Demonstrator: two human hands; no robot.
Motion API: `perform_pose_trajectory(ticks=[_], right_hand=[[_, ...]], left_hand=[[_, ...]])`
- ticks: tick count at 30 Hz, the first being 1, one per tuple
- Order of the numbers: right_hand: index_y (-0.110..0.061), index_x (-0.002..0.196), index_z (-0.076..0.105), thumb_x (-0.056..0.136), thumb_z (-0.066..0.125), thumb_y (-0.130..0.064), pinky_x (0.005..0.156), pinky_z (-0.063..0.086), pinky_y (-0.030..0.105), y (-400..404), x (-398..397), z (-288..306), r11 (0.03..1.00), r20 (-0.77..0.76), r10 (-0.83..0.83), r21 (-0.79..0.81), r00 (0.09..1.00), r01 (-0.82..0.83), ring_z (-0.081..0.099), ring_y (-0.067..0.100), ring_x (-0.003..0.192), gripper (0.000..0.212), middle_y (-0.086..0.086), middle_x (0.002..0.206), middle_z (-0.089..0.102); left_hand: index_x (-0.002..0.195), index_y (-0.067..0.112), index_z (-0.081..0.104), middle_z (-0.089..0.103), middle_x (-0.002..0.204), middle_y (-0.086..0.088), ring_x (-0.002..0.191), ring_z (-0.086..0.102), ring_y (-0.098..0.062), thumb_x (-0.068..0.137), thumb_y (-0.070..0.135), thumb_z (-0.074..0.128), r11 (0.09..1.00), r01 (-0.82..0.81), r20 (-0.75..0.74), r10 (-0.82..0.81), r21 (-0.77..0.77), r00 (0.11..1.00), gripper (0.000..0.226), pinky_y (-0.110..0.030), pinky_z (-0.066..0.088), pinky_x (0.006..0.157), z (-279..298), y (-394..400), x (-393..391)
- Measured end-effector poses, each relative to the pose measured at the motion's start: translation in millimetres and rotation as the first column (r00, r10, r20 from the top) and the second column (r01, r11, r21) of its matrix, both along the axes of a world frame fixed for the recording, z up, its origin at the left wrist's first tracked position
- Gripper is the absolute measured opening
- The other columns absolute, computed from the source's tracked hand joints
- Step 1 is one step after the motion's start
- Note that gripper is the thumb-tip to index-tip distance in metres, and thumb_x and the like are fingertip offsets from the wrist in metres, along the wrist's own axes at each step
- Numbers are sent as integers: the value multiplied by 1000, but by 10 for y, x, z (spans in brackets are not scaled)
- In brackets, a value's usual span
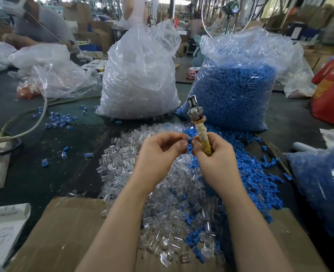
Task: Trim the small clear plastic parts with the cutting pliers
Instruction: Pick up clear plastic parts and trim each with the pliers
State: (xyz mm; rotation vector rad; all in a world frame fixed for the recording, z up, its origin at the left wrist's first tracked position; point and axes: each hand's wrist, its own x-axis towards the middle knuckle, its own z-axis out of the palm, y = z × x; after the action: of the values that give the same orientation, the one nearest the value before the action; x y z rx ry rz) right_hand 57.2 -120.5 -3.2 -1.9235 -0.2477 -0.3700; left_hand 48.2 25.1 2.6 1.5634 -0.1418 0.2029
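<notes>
A: What is in the two big bags at the back of the table [34,173]?

B: The clear bag [140,75] on the left is full of see-through plastic bits. The bag [237,85] on its right is full of blue bits.

A: And the hands?

B: The right hand [215,154] has its grip curled tight round the wrapped handle of the cutting pliers [198,126]. The metal head points up and away. The left hand [158,152] pinches something tiny at its fingertips, just beside the right hand. It is too small to say what.

A: Where are the small clear parts [123,160]?

B: In a loose pile on the table under both hands. Blue parts [258,181] lie heaped on the right of them, and some are mixed in. The pile spills onto a flat piece of cardboard [64,232] near the person.

A: More bags?

B: One more bag of blue bits [323,189] lies at the far right.
</notes>
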Motion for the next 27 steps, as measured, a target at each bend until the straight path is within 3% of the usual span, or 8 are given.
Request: perform_pose_trajectory(ticks=[17,21,27], right_hand=[[-24,79,58,94,63,-19,47,36,11,25,-27,31,998,25,19,-53,1000,-18,45,-1,50,17,-23,56,54],[-33,79,56,93,65,-17,50,37,10,11,-32,43,994,71,33,-106,997,-25,48,-1,55,22,-23,64,57],[-32,78,55,92,64,-16,50,37,10,5,-28,44,989,58,47,-140,997,-38,47,-1,53,24,-24,60,55]], left_hand=[[102,13,77,78,86,2,83,73,-6,87,4,72,997,-58,-79,55,-48,995,19,-15,54,71,-12,-62,6],[104,11,76,78,86,-1,84,73,-11,88,3,70,997,-48,-103,42,-56,994,19,-18,57,75,-11,-61,16],[104,8,76,77,86,-6,82,73,-13,88,0,70,995,-54,-132,43,-79,990,19,-21,58,78,-18,-56,25]])
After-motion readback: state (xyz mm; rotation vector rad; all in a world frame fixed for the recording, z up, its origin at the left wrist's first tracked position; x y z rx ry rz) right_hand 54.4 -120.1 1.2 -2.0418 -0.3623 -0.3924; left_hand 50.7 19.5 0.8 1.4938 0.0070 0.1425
